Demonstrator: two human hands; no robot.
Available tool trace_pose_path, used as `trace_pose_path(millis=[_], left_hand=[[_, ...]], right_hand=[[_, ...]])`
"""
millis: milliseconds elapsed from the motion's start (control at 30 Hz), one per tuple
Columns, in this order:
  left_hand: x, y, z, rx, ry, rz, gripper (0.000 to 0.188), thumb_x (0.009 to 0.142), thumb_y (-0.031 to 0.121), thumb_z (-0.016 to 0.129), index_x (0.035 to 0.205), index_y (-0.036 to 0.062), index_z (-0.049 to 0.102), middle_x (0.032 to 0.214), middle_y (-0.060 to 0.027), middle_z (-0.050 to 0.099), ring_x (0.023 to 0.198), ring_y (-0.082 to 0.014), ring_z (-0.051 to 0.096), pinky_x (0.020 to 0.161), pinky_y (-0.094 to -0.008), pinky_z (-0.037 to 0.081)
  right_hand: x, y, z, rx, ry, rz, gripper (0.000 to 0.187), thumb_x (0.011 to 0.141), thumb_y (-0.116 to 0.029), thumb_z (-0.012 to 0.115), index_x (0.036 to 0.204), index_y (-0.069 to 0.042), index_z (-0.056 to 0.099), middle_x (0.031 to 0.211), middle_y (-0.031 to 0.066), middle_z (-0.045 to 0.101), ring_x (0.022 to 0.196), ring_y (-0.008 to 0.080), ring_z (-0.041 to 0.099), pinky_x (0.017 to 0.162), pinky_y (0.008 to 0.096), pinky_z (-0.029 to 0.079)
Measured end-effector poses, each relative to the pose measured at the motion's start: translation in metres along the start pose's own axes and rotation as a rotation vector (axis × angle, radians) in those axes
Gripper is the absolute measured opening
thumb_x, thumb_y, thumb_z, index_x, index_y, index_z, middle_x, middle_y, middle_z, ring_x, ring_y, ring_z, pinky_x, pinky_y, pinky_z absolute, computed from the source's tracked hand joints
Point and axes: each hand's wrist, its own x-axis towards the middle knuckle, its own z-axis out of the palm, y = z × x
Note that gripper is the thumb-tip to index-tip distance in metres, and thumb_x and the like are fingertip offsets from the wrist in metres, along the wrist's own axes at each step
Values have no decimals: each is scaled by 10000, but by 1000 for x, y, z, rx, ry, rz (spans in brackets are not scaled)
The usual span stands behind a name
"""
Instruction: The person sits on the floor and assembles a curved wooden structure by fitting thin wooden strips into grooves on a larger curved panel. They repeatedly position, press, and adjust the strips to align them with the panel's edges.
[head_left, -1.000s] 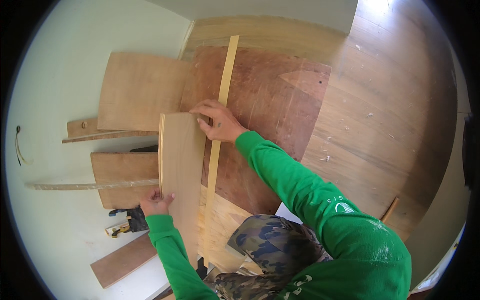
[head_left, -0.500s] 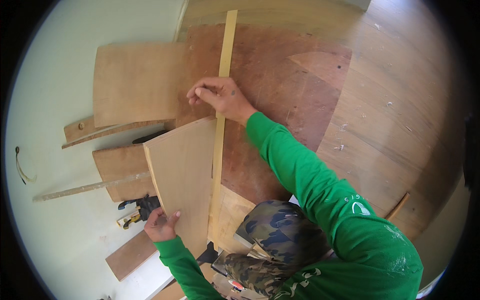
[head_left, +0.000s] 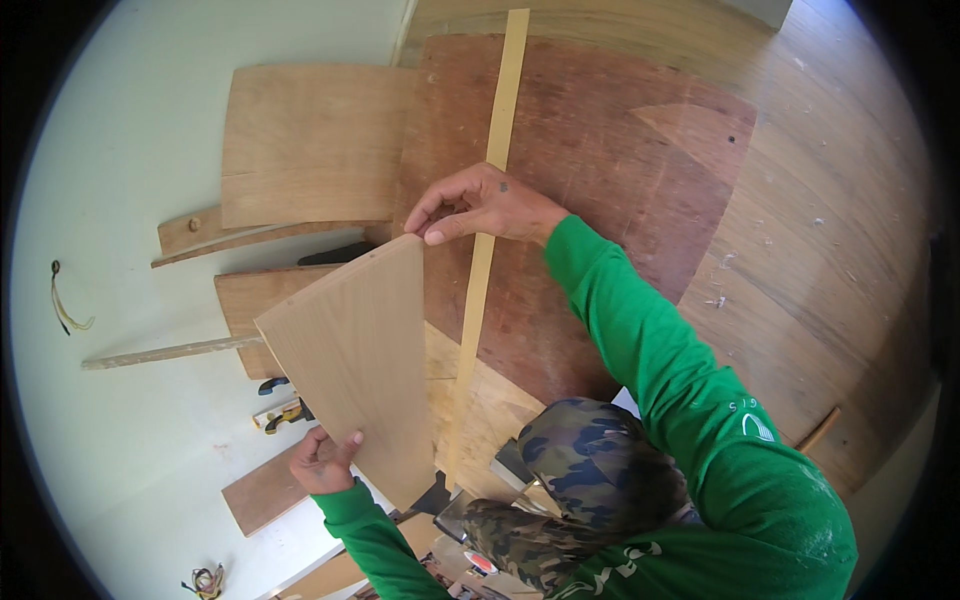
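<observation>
A light-brown wooden board (head_left: 365,360) is held up on a slant between my two hands. My left hand (head_left: 325,462) grips its lower left edge, thumb on the face and fingers behind. At the board's far upper corner, my right hand (head_left: 485,205) pinches the edge between thumb and fingers. Beneath the right hand runs a long pale-yellow strip (head_left: 508,85), which passes on down beside the board's right edge. The strip lies across a reddish-brown plywood sheet (head_left: 590,230).
Against the pale wall on the left lean a plywood panel (head_left: 310,145), a smaller board (head_left: 240,310) and a narrow batten (head_left: 170,353). A black-and-yellow clamp-like tool (head_left: 282,412) is near my left hand. Wires (head_left: 68,300) stick out of the wall. Shavings dot the wooden floor (head_left: 830,250) at right.
My right hand has come down onto the board's upper corner and closed on it. The board has tilted, turning more of its face and top edge into view. The whole view has shifted slightly.
</observation>
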Motion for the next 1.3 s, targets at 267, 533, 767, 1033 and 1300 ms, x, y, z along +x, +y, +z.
trace_pose_path(millis=[267,533,767,1033,1300], left_hand=[[-19,3,-9,50,-28,61,350,669,-84,949,977,6,808,973,-80,829,937,-180,732,953,-361,556],[-31,13,-8,63,-60,45,360,671,-107,928,989,0,799,1000,-68,828,973,-178,728,1001,-365,537],[-24,12,-4,45,-64,63,331,678,-117,921,960,8,800,963,-70,816,928,-178,729,917,-348,558],[-32,13,-6,82,-91,111,336,668,-101,929,954,7,788,985,-89,816,942,-199,734,932,-360,555],[-55,12,-6,98,-35,78,378,648,-96,935,986,-7,790,1038,-115,820,1008,-228,734,981,-378,544]], right_hand=[[-5,-5,2,133,-141,75,301,879,-210,910,1114,-35,840,1056,41,802,1039,144,714,955,321,541],[-9,-5,-1,191,-260,100,275,866,-184,906,1084,-27,844,1031,45,799,1009,142,704,914,308,539],[-7,-2,-4,193,-248,75,279,862,-154,902,1098,-18,839,1048,48,798,998,133,695,892,303,542],[-12,-8,0,355,-335,128,261,860,-133,901,1071,-11,805,1047,53,776,1020,144,708,905,312,550],[-15,-12,1,384,-469,140,260,857,-144,903,1050,-7,794,1001,56,772,986,156,724,919,323,550]])
